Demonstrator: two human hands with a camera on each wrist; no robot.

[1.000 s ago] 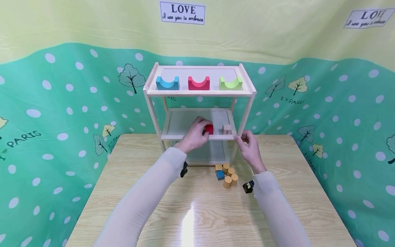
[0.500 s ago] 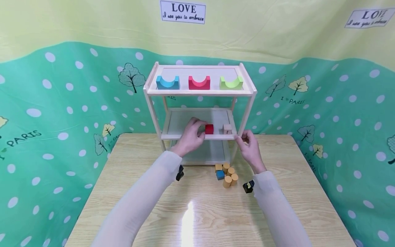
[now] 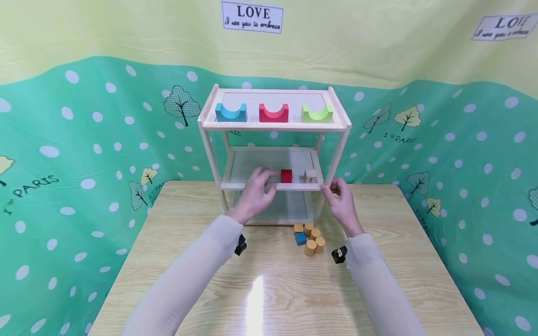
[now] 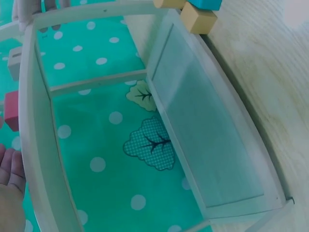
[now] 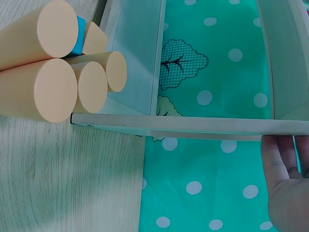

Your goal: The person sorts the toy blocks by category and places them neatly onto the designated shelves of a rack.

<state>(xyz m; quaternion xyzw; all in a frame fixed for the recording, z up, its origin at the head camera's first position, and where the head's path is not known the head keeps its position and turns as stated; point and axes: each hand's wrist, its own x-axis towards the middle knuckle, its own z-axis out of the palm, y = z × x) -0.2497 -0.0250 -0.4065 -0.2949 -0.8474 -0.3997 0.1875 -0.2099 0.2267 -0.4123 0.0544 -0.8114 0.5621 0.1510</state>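
A small wooden shelf rack (image 3: pixel 271 126) stands at the back of the table. On its middle tier sit a red cube (image 3: pixel 286 176) and, to its right, a pale wooden block (image 3: pixel 310 176) with a slot in its front. My left hand (image 3: pixel 254 195) hovers at the tier's front edge, left of the red cube, its fingers relaxed and holding nothing. The left wrist view shows a gap between the cube (image 4: pixel 11 111) and most of the fingers. At the right front post, level with the middle tier, my right hand (image 3: pixel 342 205) grips the rack between thumb and fingers.
Blue (image 3: pixel 231 115), red (image 3: pixel 273 115) and green (image 3: pixel 317 116) arch blocks line the top tier. In front of the rack on the table stand several orange cylinders (image 3: pixel 310 248), an orange cube (image 3: pixel 298 228) and a blue cube (image 3: pixel 300 239). Patterned cloth hangs behind.
My left hand has let go of the red cube and drawn back to the left and toward me. The cube stays on the middle tier. My right hand keeps its hold on the rack.
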